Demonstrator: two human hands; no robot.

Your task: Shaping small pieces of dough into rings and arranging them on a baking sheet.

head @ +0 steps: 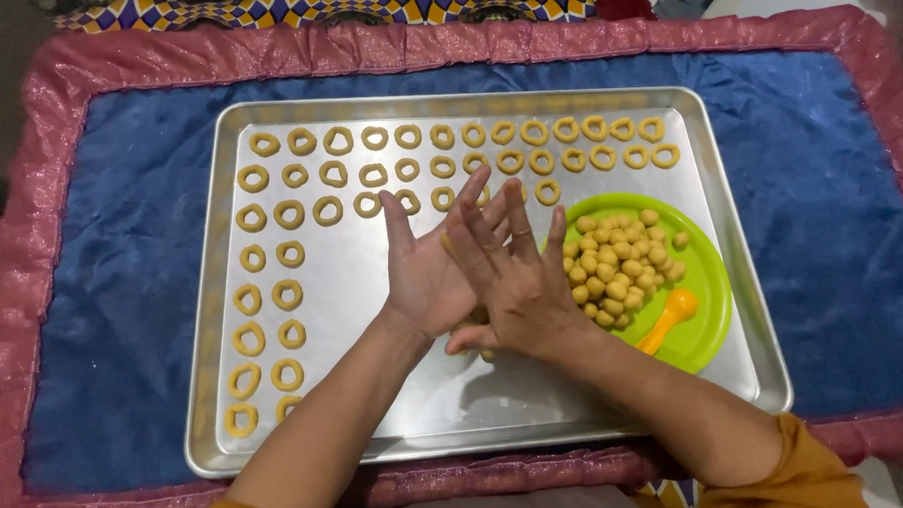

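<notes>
Left hand [427, 270] palm up, fingers spread; right hand [513, 282] flat across it, palm down, pressing a small yellow dough piece [449, 246] between palms, above the silver metal baking tray [477, 423] near the round green plastic plate [700, 340].

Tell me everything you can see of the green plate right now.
The green plate is round, bright lime and looks like plastic. It lies flat on the right part of the metal baking tray. A heap of small yellow dough balls fills its upper left area, and an orange handled utensil rests on its lower part. The right hand overlaps its left edge in the picture; whether they touch cannot be told.
</notes>
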